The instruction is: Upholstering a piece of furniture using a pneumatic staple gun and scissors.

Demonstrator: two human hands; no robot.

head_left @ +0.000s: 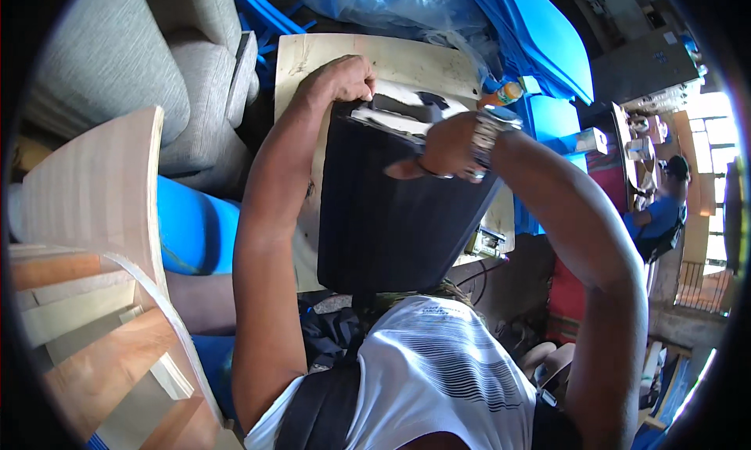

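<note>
A dark, fabric-covered panel (391, 223) leans between my body and a plywood board (391, 51). Along its far edge runs a shiny black strip (399, 110) with a crumpled surface. At the far left corner, the fingers of my left hand (350, 78) are closed on the edge of the dark covering. My right hand (450, 145), with a metal-banded watch (489, 137) at the wrist, rests over the far right part of the panel. Its thumb points left; the other fingers are mostly hidden. A small metal tool (486, 243) lies on the board to the right.
An orange bottle (504, 94) stands at the far right of the board, near blue plastic pieces (540, 43). Grey upholstered seats (109, 67) and a curved wooden frame (94, 184) stand at left. Another person (661, 207) is at a bench far right.
</note>
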